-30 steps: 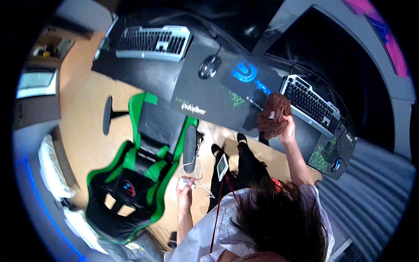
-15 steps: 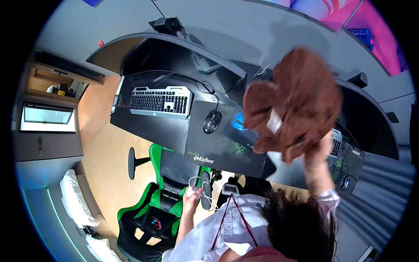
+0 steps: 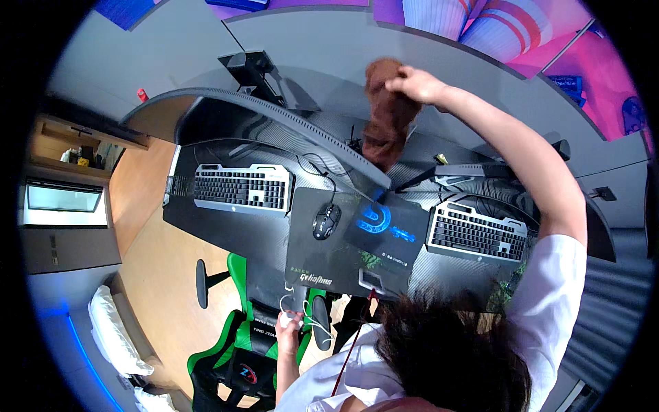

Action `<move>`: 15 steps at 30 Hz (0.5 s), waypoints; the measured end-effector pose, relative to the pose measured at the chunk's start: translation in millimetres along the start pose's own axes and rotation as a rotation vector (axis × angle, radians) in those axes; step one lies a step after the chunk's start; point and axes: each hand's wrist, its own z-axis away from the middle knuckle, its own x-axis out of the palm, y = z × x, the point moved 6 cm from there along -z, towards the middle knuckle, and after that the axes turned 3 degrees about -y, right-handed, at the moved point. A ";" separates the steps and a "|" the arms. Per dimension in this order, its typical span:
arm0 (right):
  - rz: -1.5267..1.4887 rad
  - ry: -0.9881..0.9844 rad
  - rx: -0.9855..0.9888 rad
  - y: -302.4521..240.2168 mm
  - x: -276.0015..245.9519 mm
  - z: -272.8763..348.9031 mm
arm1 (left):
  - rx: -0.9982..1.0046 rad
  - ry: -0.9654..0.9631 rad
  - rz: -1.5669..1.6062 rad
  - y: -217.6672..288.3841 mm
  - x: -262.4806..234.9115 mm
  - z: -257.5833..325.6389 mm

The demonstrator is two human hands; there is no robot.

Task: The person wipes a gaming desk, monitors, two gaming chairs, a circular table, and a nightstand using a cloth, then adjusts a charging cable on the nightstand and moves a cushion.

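1. Head view, nearest: the left hand (image 3: 289,335) is low, its fingers clamped on a white cable (image 3: 318,317) that loops beside the green-and-black chair (image 3: 235,329). Best to gather those loops into the palm, since a loose one could catch on the armrest.
2. A badge (image 3: 371,279) on a red lanyard hangs over the front of the mouse mat (image 3: 309,255). Leaning in seems liable to drag it across the desk, so tucking it aside would be wise.
3. Beyond lie the black mouse (image 3: 327,221), the left keyboard (image 3: 244,188) and the right keyboard (image 3: 476,233). The reaching sleeve should ride high enough to miss the keys.
4. Farther back stand the left monitor (image 3: 281,130) and the right monitor (image 3: 473,170). A straight lift through the gap between them looks safer than a sideways sweep, which could knock a screen.
5. Farthest, near the wall, the right hand (image 3: 420,87) is clamped on the top of the brown cloth (image 3: 391,113), which hangs behind the inner end of the left monitor. Whether its lower end touches the desk, I cannot tell. Bunching the loose tail would probably give better control.
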 end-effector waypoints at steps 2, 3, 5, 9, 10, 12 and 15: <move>0.199 -0.152 -0.007 8.3 11.3 -19.0 | -0.045 0.049 -0.007 -4.3 -1.5 1.7; 0.250 -0.166 -0.034 6.3 7.6 -23.5 | -0.031 0.071 -0.024 -4.0 -2.1 2.1; 0.227 -0.164 -0.098 -3.5 -11.8 -13.4 | -0.062 0.081 -0.015 -6.5 -0.6 1.4; -0.267 0.203 -0.504 -23.2 -83.2 84.2 | -0.095 0.056 -0.008 -9.0 8.2 -8.8; -0.384 0.294 -0.653 -20.1 -92.9 122.9 | -0.098 0.058 -0.007 -9.1 10.7 -12.3; -0.936 0.685 -0.273 36.3 -83.3 201.9 | -0.116 0.045 -0.033 -9.1 16.2 -19.8; -0.655 0.587 -0.656 42.3 20.3 245.3 | -0.170 0.031 -0.109 -9.5 21.8 -25.8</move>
